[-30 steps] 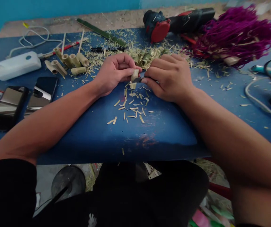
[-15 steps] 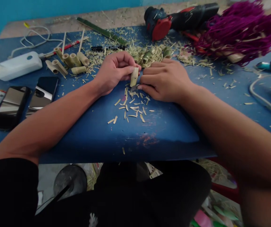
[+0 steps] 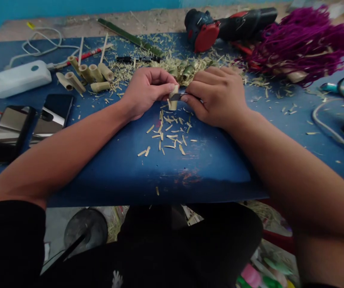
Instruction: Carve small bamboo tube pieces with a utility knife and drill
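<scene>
Between its thumb and fingers my left hand (image 3: 151, 90) pinches a short pale bamboo piece (image 3: 173, 105), held upright above the table. My right hand (image 3: 217, 96) is closed round a knife (image 3: 176, 97), whose blade lies across the face of the bamboo; its handle is hidden in the fist. A thin sliver stands off the bamboo at the blade's left. Below both hands, thin bamboo shavings (image 3: 172, 136) lie scattered on the blue table (image 3: 124, 176). Beyond my left wrist, several cut bamboo tubes (image 3: 95, 73) stand and lie in a cluster.
A red and black power tool (image 3: 208, 34) and a purple fibre bundle (image 3: 304, 44) lie at the back right. A green bamboo strip (image 3: 127, 36) and a black marker (image 3: 137, 59) lie behind the hands. Two phones (image 3: 8, 132) and a white power strip (image 3: 20, 79) are at left.
The knife blade has moved from the bamboo's lower end up onto its face, with my right hand shifting slightly right. A sliver now stands off the bamboo. The left hand keeps its grip.
</scene>
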`<state>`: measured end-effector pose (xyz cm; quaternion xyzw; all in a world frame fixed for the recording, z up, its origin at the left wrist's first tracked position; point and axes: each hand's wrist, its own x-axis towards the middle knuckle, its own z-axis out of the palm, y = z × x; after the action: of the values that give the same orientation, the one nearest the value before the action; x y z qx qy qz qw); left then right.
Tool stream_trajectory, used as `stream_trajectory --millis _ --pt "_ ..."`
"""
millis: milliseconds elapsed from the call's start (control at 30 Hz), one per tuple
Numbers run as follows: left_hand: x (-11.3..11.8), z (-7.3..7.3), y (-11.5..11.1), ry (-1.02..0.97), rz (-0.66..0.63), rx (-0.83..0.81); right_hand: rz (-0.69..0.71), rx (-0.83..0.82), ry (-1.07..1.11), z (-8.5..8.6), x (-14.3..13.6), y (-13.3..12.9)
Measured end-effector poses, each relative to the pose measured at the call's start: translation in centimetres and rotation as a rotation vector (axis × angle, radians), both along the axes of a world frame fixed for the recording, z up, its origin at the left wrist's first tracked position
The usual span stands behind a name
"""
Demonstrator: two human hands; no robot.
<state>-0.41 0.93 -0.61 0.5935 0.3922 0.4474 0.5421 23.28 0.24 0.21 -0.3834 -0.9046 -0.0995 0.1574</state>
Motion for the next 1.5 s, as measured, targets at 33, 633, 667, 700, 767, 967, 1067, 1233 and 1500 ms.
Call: stream_trajectory --millis 33,633,667,700,767,967,1067,1233,1500 --pt "0.0 0.0 0.0 0.012 0.003 -0.004 0.012 -0.008 -0.017 0.0 0.0 0.1" --pt "-1.3 0.6 0.3 -0.255 -0.019 -0.121 0.0 0.035 0.186 0.2 3.1 1.2" --pt "-1.4 0.8 0.3 -0.27 -0.027 -0.131 -0.011 0.044 0.206 0.3 3.4 1.4" --pt "-1.5 0.8 0.3 -0.283 -0.039 -0.138 -0.012 0.047 0.21 0.3 3.6 1.7" --pt "-1.6 1.0 0.2 -0.288 -0.063 -0.148 0.001 0.045 0.177 0.1 3.7 2.0" --pt "-1.5 1.1 -0.4 -0.154 -0.039 -0.113 0.019 -0.019 0.069 -0.1 2.4 2.1" --pt "-1.9 1.7 -0.5 -0.082 0.024 -0.068 0.061 -0.096 0.058 0.4 2.1 1.9" --pt "-3.0 2.6 -0.2 0.049 0.087 0.016 0.072 -0.16 -0.003 1.3 2.9 1.8" --pt "-3.8 2.7 0.7 0.199 0.09 0.122 -0.036 -0.059 0.182 2.0 5.0 2.0"
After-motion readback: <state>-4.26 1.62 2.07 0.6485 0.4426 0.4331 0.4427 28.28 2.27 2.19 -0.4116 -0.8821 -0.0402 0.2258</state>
